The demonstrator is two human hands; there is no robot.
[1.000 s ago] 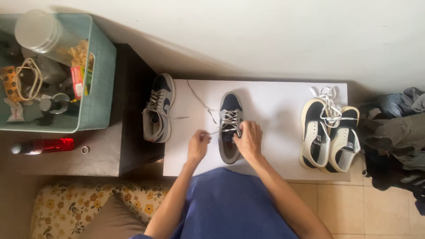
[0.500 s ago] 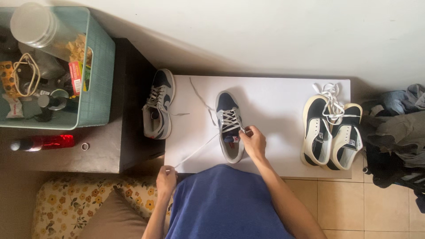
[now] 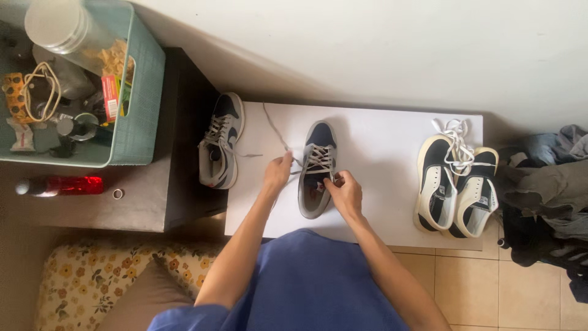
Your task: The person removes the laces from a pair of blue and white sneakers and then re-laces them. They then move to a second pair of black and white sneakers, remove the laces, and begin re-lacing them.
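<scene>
A grey and navy sneaker [image 3: 318, 168] lies toe-away on a white board [image 3: 380, 153]. My left hand [image 3: 277, 172] pinches a loose grey lace [image 3: 273, 125] just left of the shoe; the lace runs off toward the board's far edge. At the shoe's tongue, my right hand [image 3: 344, 190] grips the lacing near the opening. The matching sneaker [image 3: 219, 140] lies to the left, half on a dark side table [image 3: 177, 110].
A pair of cream and navy sneakers [image 3: 456, 181] with white laces sits at the board's right end. A teal basket [image 3: 138, 104] of clutter, a red bottle [image 3: 58, 186] and a small ring stand on the dark table. Dark clothes [image 3: 548, 190] are piled at right; a floral cushion [image 3: 92, 282] lies lower left.
My left hand, drawn back near my body half a second ago with the lace pulled out, has come forward again to the shoe's left side. My right hand stays at the shoe's opening.
</scene>
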